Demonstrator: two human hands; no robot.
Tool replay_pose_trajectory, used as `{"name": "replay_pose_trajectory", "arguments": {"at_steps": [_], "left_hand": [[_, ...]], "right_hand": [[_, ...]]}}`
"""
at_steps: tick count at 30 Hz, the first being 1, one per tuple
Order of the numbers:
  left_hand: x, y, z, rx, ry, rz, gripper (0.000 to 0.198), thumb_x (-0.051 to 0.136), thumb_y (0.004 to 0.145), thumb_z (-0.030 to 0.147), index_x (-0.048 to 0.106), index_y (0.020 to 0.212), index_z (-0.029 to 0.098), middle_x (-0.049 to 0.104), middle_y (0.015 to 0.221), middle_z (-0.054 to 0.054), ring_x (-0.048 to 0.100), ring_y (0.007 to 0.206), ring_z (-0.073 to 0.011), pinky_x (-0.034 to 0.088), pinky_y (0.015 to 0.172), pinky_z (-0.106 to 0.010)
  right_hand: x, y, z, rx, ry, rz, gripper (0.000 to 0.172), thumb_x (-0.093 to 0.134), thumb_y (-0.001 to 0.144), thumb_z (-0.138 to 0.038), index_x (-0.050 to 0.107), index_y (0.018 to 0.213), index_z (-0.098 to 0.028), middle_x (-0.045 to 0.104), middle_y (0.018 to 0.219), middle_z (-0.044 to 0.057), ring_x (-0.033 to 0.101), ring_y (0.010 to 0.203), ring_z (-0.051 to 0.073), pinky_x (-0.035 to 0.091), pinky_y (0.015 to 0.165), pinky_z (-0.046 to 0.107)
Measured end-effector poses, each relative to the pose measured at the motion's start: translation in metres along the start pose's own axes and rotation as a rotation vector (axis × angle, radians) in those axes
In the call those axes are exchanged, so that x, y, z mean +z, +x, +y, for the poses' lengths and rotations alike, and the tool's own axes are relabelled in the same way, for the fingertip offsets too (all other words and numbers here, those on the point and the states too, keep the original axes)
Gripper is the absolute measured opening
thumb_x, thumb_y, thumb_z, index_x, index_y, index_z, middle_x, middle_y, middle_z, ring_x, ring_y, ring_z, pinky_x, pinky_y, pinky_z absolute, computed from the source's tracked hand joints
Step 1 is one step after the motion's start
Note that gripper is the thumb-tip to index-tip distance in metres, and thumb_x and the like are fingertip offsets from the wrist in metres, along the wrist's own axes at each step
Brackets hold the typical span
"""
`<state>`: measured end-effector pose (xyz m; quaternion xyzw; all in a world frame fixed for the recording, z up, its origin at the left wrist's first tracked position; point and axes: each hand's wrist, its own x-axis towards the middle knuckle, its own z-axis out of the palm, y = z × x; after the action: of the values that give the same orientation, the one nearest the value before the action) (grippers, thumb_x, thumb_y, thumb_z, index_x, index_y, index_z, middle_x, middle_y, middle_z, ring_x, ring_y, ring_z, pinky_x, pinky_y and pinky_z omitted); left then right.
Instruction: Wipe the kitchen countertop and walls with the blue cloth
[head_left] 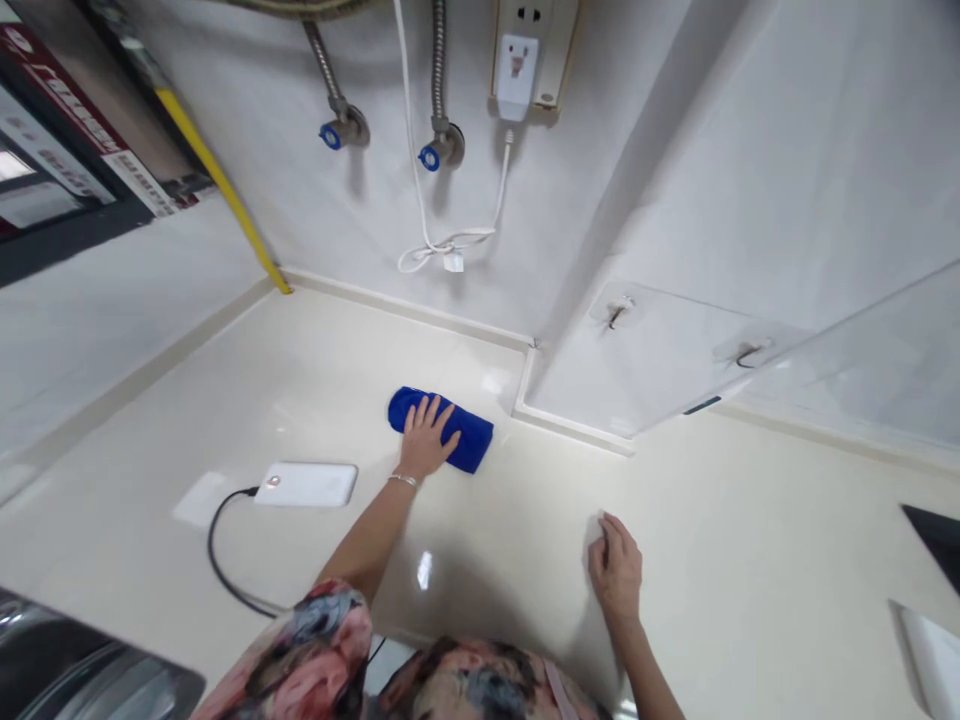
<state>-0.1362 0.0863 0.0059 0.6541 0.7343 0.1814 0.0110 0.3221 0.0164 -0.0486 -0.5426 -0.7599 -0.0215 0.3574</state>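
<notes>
A folded blue cloth point(469, 438) lies on the cream countertop point(315, 380) near the back wall corner. My left hand point(426, 438) rests flat on the cloth with its fingers spread, pressing it against the counter. My right hand point(616, 567) lies palm down on the bare counter to the right, fingers together and slightly curled, holding nothing that shows.
A white power bank point(306, 484) with a black cable point(221, 570) lies left of the cloth. On the wall are two valves with blue handles point(330, 135), a socket with a white plug point(517, 70) and a coiled white cord point(442, 245). A yellow pipe point(217, 180) runs at left.
</notes>
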Motion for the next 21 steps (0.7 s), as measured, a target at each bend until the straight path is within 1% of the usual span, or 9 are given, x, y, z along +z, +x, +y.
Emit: {"name": "replay_pose_trajectory", "arguments": {"at_steps": [5, 8, 11, 16, 21], "left_hand": [[-0.004, 0.055, -0.048, -0.178, 0.007, 0.055, 0.066, 0.045, 0.104, 0.051, 0.054, 0.161, 0.019, 0.034, 0.174, -0.014, 0.019, 0.165, -0.0353, 0.010, 0.135, -0.060], [-0.007, 0.085, -0.072, -0.263, 0.004, 0.067, 0.068, 0.043, 0.104, 0.053, 0.052, 0.162, 0.018, 0.032, 0.175, -0.015, 0.016, 0.166, -0.0350, 0.008, 0.135, -0.060], [-0.008, 0.110, -0.094, -0.320, -0.006, 0.090, 0.070, 0.040, 0.104, 0.054, 0.050, 0.163, 0.017, 0.030, 0.176, -0.016, 0.013, 0.166, -0.0354, 0.006, 0.135, -0.061], [-0.008, 0.143, -0.131, -0.356, -0.022, 0.112, 0.073, 0.036, 0.104, 0.057, 0.049, 0.163, 0.016, 0.027, 0.177, -0.017, 0.010, 0.167, -0.0364, 0.002, 0.134, -0.063], [-0.016, 0.163, -0.169, -0.391, -0.021, 0.108, 0.074, 0.035, 0.103, 0.059, 0.048, 0.163, 0.017, 0.027, 0.177, -0.016, 0.009, 0.167, -0.0342, 0.000, 0.134, -0.061]], "right_hand": [[-0.006, 0.000, -0.003, 0.013, -0.009, -0.026, 0.031, 0.052, 0.105, -0.024, 0.064, 0.133, -0.017, 0.069, 0.135, 0.018, 0.066, 0.123, 0.030, 0.056, 0.104, 0.052], [-0.010, 0.000, -0.004, 0.060, -0.011, -0.050, 0.031, 0.052, 0.106, -0.027, 0.066, 0.132, -0.018, 0.069, 0.136, 0.017, 0.066, 0.123, 0.030, 0.055, 0.105, 0.052], [-0.013, -0.001, -0.004, 0.104, -0.001, -0.076, 0.031, 0.053, 0.106, -0.031, 0.068, 0.130, -0.018, 0.069, 0.136, 0.017, 0.066, 0.124, 0.030, 0.055, 0.104, 0.051], [-0.016, -0.003, -0.004, 0.132, -0.006, -0.100, 0.031, 0.054, 0.106, -0.033, 0.068, 0.130, -0.018, 0.069, 0.135, 0.018, 0.066, 0.124, 0.032, 0.055, 0.105, 0.054], [-0.019, -0.004, -0.004, 0.162, -0.010, -0.127, 0.033, 0.054, 0.106, -0.034, 0.066, 0.131, -0.018, 0.068, 0.136, 0.019, 0.066, 0.125, 0.032, 0.055, 0.105, 0.055]]}}
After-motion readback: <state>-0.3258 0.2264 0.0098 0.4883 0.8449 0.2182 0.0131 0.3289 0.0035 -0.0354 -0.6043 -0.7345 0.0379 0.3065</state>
